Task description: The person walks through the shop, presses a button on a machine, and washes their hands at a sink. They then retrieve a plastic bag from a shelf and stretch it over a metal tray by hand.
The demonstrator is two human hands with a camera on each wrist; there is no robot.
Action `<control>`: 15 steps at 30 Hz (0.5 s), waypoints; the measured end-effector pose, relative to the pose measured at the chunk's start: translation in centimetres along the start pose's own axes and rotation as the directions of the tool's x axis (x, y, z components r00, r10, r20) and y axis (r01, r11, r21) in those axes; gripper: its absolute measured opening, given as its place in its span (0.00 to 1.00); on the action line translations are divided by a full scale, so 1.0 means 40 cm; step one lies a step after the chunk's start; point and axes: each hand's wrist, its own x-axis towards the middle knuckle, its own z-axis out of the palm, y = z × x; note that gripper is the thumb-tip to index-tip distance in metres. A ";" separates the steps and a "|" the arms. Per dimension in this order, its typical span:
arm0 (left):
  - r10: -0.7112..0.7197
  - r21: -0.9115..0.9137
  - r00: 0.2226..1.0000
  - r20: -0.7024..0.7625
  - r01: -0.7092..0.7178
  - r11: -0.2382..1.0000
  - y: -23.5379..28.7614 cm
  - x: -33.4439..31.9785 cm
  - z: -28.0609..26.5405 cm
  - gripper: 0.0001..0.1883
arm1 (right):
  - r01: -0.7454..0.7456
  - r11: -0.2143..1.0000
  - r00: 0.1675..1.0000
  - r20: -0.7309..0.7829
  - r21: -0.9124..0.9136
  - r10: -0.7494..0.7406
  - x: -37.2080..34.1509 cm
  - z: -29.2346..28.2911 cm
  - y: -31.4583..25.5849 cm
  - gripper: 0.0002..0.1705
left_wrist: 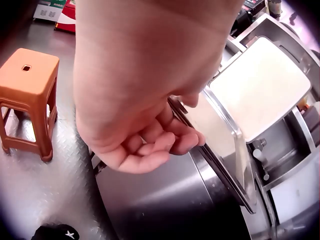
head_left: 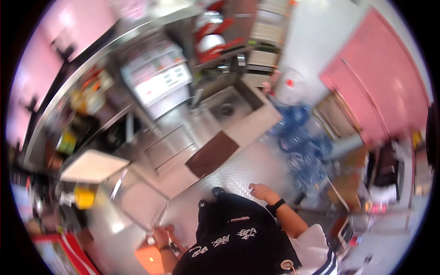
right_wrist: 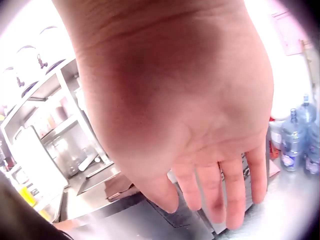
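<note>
My left hand (head_left: 161,236) hangs beside the near corner of a steel-framed counter section (head_left: 140,201), close to an orange stool (head_left: 145,257). In the left wrist view its fingers (left_wrist: 167,145) curl loosely and overlap the counter's dark edge, with nothing visible between them. My right hand (head_left: 263,192) hangs out over the floor with a dark band at the wrist. Its fingers (right_wrist: 232,192) are straight, slightly spread, and hold nothing in the right wrist view. A brown cloth (head_left: 211,154) drapes over the counter's front edge, ahead of both hands.
A steel sink (head_left: 229,107) is set into the counter, beside a machine with a lit panel (head_left: 167,85). Several large blue water bottles (head_left: 298,142) stand on the floor to the right, near a pink door (head_left: 378,78). A cream board (head_left: 94,166) lies at left.
</note>
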 end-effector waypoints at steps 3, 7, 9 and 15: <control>0.035 0.059 0.998 -0.051 -0.032 0.998 -0.037 -0.012 0.031 0.27 | -0.190 0.981 0.977 -0.091 0.030 0.192 -0.116 0.043 0.039 0.16; 0.288 0.733 0.750 0.596 -0.654 0.185 -0.092 0.077 -0.037 0.08 | -0.309 0.931 0.930 -0.143 0.196 0.339 -0.246 0.117 0.114 0.18; 0.065 0.784 0.914 0.400 -0.378 0.492 -0.079 0.096 0.007 0.06 | -0.343 0.897 0.902 -0.170 0.280 0.398 -0.303 0.156 0.158 0.18; -0.382 0.953 0.922 0.071 0.050 0.298 -0.156 0.143 0.238 0.07 | -0.326 0.779 0.771 -0.327 0.535 0.547 -0.409 0.225 0.337 0.14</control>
